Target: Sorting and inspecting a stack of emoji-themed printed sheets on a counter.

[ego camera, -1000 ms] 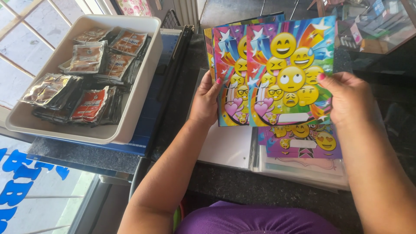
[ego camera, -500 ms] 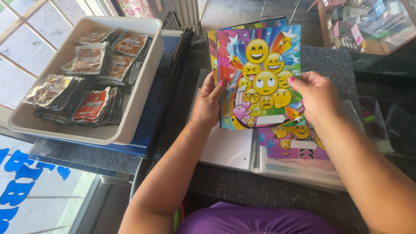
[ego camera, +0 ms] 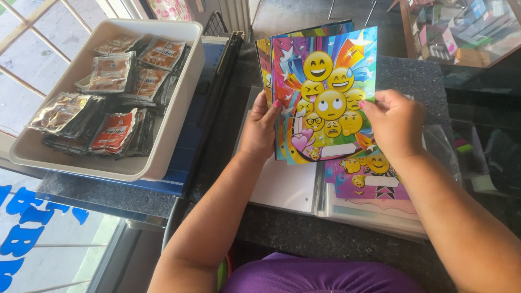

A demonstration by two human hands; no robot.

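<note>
Gripping the notebooks (ego camera: pixel 325 103) by their side edges, the left hand (ego camera: pixel 262 126) and right hand (ego camera: pixel 395 122) pinch them, fingers curled, tilted above the counter (ego camera: pixel 401 70). More books (ego camera: pixel 364 182) lie at 6 o'clock beneath; a sachet tray (ego camera: pixel 172 116) sits at 9 o'clock.

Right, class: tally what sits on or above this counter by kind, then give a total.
Hands: 2, left hand and right hand
Notebooks held in the hands: at least 2
White tray of packets: 1
Notebook on the stack: 1
Total: 6
</note>
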